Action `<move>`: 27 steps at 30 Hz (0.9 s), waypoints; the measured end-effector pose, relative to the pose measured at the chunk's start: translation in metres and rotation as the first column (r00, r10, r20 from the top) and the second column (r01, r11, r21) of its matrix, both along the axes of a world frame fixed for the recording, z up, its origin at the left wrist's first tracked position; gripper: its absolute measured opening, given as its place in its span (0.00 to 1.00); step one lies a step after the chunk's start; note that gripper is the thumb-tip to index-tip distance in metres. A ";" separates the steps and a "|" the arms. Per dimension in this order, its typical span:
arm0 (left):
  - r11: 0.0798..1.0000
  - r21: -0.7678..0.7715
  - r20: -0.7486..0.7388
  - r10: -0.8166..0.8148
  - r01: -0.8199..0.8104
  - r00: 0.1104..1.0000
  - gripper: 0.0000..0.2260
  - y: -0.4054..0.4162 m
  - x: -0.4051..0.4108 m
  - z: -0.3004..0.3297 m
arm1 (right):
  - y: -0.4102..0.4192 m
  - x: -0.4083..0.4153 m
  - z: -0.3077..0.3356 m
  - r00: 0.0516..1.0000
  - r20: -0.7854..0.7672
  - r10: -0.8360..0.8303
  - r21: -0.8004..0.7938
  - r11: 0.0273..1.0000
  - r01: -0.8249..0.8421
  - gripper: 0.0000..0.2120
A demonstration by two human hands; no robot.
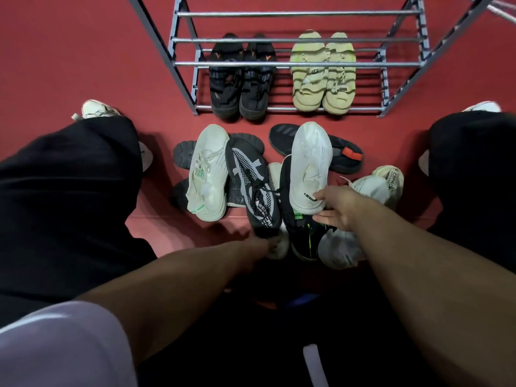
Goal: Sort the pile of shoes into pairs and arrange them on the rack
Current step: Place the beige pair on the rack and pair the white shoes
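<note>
red floor [83, 51] carries a pile of shoes at the frame's centre, just below a metal rack [296, 63] at the top. on the rack's lowest shelf sit a black pair [241, 79] and a beige pair [324, 74], side by side. right hand [336, 209] pinches the lower end of a white shoe [310, 166], sole facing the camera, its long axis running up the frame, the far end towards the rack. left hand [258, 244] meets the lower end of a black-and-grey patterned shoe [252, 181], which slants from lower centre to upper left; its fingers are hidden, so their hold cannot be told. a white knit sneaker [208, 171] lies left of it.
</note>
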State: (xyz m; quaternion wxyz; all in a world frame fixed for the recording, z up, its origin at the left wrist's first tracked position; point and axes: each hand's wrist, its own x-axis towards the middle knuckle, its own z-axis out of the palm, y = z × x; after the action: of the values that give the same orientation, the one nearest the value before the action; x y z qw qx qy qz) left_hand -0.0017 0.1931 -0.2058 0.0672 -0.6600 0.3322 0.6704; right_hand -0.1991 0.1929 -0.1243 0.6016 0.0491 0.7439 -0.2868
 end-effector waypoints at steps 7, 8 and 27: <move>0.998 0.033 -0.031 0.052 -0.051 0.998 0.48 -0.002 0.013 -0.083 | 0.000 0.000 0.001 1.000 0.014 -0.004 0.000 1.000 0.004 0.17; 0.999 0.026 -0.025 0.038 -0.037 0.999 0.46 -0.001 0.015 -0.098 | 0.001 0.000 0.001 1.000 0.015 -0.001 0.006 1.000 0.000 0.16; 0.986 0.149 -0.108 -0.060 0.075 0.992 0.25 -0.034 0.002 0.013 | 0.001 -0.005 0.010 0.999 0.034 0.003 0.044 0.999 -0.005 0.15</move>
State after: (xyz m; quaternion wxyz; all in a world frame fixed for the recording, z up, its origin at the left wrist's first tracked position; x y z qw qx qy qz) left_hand 0.0003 0.1591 -0.1927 0.1231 -0.6058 0.3051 0.7244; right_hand -0.2044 0.1937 -0.1143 0.6135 0.0656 0.7398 -0.2684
